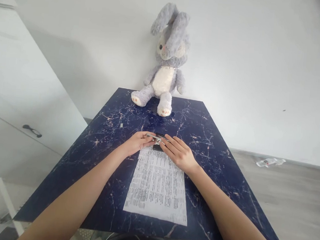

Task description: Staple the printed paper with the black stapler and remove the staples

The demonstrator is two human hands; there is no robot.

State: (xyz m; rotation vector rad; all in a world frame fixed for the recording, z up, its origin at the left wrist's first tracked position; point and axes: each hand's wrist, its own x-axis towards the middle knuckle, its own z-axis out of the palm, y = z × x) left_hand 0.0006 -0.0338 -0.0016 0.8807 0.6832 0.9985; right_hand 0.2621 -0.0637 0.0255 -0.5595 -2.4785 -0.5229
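Near the middle of the table, a small black and silver hole punch (157, 139) sits at the far edge of a printed sheet of paper (159, 186). My left hand (139, 142) pinches the silver metal end of the punch from the left, fingers closed around it. From the right, my right hand (179, 153) grips it too, its long fingers laid over the top and hiding part of it. The right thumb is hidden. The sheet lies flat, its text running toward me, and its far edge is partly covered by the hands and the punch.
A grey plush rabbit (164, 79) sits at the far end of the dark blue marbled table (206, 197), against the wall. A tiny pale piece (121, 125) lies left of my hands. A white cabinet (26, 87) stands left; a clear plastic item (269, 162) lies on the floor at right.
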